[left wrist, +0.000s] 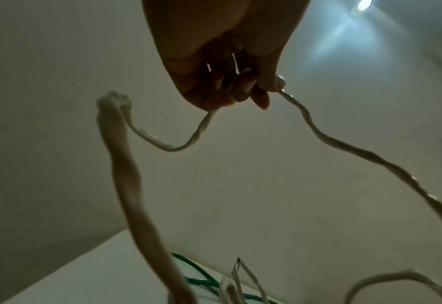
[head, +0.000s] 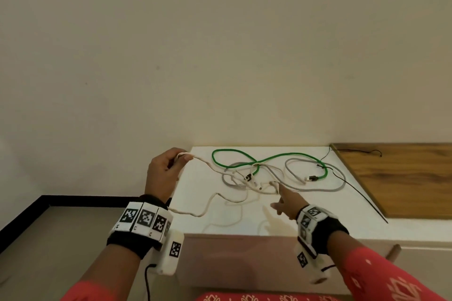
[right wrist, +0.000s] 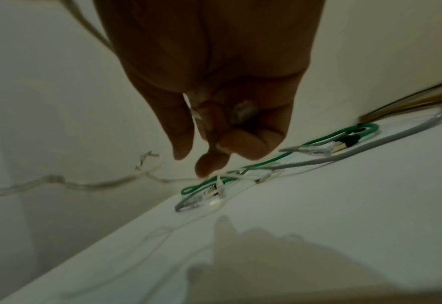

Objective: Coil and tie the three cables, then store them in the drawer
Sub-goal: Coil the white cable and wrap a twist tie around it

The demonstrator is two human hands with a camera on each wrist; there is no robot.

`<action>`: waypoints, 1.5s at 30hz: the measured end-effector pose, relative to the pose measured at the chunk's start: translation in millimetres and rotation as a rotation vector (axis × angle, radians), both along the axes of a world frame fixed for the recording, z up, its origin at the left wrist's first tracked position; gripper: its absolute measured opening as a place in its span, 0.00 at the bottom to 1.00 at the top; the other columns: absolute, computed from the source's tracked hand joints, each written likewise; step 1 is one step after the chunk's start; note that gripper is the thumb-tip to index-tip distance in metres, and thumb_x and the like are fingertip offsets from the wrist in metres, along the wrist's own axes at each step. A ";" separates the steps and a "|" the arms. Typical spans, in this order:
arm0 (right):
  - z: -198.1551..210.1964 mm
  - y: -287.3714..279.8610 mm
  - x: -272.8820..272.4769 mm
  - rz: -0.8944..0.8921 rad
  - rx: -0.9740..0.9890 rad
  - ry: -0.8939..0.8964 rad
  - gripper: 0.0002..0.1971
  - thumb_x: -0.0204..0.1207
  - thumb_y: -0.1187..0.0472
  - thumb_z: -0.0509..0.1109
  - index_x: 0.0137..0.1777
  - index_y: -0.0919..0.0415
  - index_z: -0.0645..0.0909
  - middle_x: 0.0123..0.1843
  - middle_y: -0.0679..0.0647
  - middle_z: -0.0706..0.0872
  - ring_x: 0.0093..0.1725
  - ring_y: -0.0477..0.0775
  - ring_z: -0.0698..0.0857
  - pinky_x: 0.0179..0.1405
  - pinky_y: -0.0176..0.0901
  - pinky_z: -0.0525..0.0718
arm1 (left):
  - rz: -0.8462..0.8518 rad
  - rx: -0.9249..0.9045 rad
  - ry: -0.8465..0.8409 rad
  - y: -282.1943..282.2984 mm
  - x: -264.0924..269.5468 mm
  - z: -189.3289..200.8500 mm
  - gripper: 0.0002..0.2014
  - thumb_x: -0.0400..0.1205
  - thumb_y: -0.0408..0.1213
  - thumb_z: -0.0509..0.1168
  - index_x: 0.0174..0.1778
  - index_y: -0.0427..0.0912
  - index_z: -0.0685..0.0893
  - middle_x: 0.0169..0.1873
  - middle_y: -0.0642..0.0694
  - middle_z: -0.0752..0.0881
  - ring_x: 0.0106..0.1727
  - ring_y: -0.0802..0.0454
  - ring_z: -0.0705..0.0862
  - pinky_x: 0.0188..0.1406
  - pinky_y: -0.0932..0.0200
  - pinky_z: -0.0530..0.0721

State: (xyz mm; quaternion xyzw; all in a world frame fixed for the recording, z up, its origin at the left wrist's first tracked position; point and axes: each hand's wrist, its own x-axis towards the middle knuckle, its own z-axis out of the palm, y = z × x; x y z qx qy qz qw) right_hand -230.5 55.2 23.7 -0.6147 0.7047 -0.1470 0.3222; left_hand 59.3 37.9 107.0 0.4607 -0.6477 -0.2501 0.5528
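Three cables lie tangled on the white cabinet top (head: 318, 215): a cream-white cable (head: 206, 164), a green cable (head: 293, 153) and a grey cable (head: 318, 189). My left hand (head: 166, 168) is raised off the cabinet's left edge and grips the cream-white cable (left wrist: 172, 148) in a closed fist (left wrist: 227, 82); one strand runs down to the tangle, another loops below my wrist. My right hand (head: 287, 201) reaches over the tangle. Its straight index fingertip (right wrist: 204, 168) touches the cream-white strand beside the green cable (right wrist: 370, 128), while its other fingers are curled.
A thin black wire (head: 367, 201) trails across the right side of the top. A wooden board (head: 403, 178) lies further right. The plain wall stands close behind. The cabinet's front (head: 232, 259) faces me; floor lies to the left.
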 end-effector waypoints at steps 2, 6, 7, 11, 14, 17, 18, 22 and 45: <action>-5.2 -10.9 16.9 0.055 -0.015 0.184 0.33 0.76 0.57 0.66 0.79 0.52 0.56 0.50 0.59 0.88 0.49 0.56 0.85 0.45 0.38 0.79 | -0.041 0.015 0.095 5.7 -1.9 3.4 0.09 0.80 0.31 0.64 0.35 0.41 0.85 0.20 0.47 0.74 0.24 0.49 0.70 0.21 0.68 0.72; -13.4 -29.1 44.1 0.160 0.005 0.383 0.28 0.77 0.55 0.65 0.76 0.55 0.63 0.66 0.64 0.81 0.65 0.63 0.79 0.62 0.50 0.77 | -0.061 0.087 0.226 8.8 3.7 2.6 0.11 0.82 0.29 0.60 0.36 0.35 0.83 0.17 0.54 0.74 0.22 0.48 0.70 0.19 0.65 0.76; -14.3 -30.5 49.3 0.179 0.012 0.440 0.22 0.78 0.56 0.63 0.71 0.58 0.70 0.67 0.63 0.80 0.65 0.63 0.79 0.62 0.50 0.77 | -0.052 0.099 0.242 7.4 6.8 1.0 0.11 0.82 0.30 0.60 0.36 0.34 0.83 0.17 0.54 0.73 0.22 0.47 0.70 0.19 0.64 0.77; -13.6 -25.8 56.5 0.163 -0.026 0.522 0.20 0.81 0.52 0.57 0.63 0.67 0.77 0.66 0.64 0.74 0.63 0.67 0.79 0.60 0.53 0.78 | 0.004 0.150 0.278 -2.1 17.5 -10.9 0.10 0.81 0.31 0.62 0.35 0.35 0.82 0.23 0.42 0.70 0.22 0.49 0.70 0.17 0.63 0.81; -5.9 -10.6 52.8 0.162 -0.011 0.516 0.21 0.82 0.52 0.55 0.65 0.68 0.74 0.66 0.66 0.76 0.67 0.65 0.74 0.64 0.54 0.74 | 0.024 0.225 0.345 -7.8 15.5 -22.5 0.10 0.81 0.31 0.63 0.33 0.36 0.81 0.24 0.41 0.72 0.18 0.57 0.73 0.17 0.65 0.82; -0.7 4.7 44.7 0.175 -0.016 0.446 0.18 0.83 0.52 0.52 0.53 0.62 0.80 0.56 0.60 0.85 0.62 0.64 0.79 0.60 0.50 0.75 | -0.006 0.295 0.379 -10.2 7.7 -32.5 0.08 0.80 0.29 0.64 0.35 0.35 0.81 0.28 0.40 0.78 0.22 0.57 0.78 0.21 0.67 0.84; 3.1 8.3 40.8 0.160 -0.048 0.353 0.16 0.83 0.54 0.53 0.43 0.57 0.80 0.46 0.55 0.85 0.56 0.64 0.82 0.56 0.49 0.76 | -0.039 0.318 0.386 -10.1 4.0 -35.2 0.06 0.80 0.28 0.64 0.37 0.35 0.81 0.31 0.39 0.81 0.27 0.53 0.80 0.23 0.67 0.85; 30.2 -0.9 26.2 -0.074 -0.166 -0.042 0.18 0.81 0.63 0.55 0.29 0.51 0.71 0.25 0.47 0.71 0.28 0.54 0.73 0.31 0.43 0.74 | -0.137 0.350 0.382 -5.9 -12.8 -42.1 0.05 0.79 0.27 0.63 0.46 0.40 0.80 0.45 0.41 0.83 0.46 0.48 0.82 0.29 0.66 0.88; 84.4 -17.1 -9.9 -0.356 0.149 -1.062 0.17 0.84 0.56 0.51 0.42 0.63 0.77 0.16 0.49 0.75 0.13 0.42 0.76 0.12 0.28 0.76 | -0.568 0.429 -0.192 19.6 -101.6 -66.4 0.15 0.86 0.35 0.52 0.33 0.46 0.75 0.28 0.51 0.84 0.35 0.56 0.82 0.26 0.65 0.77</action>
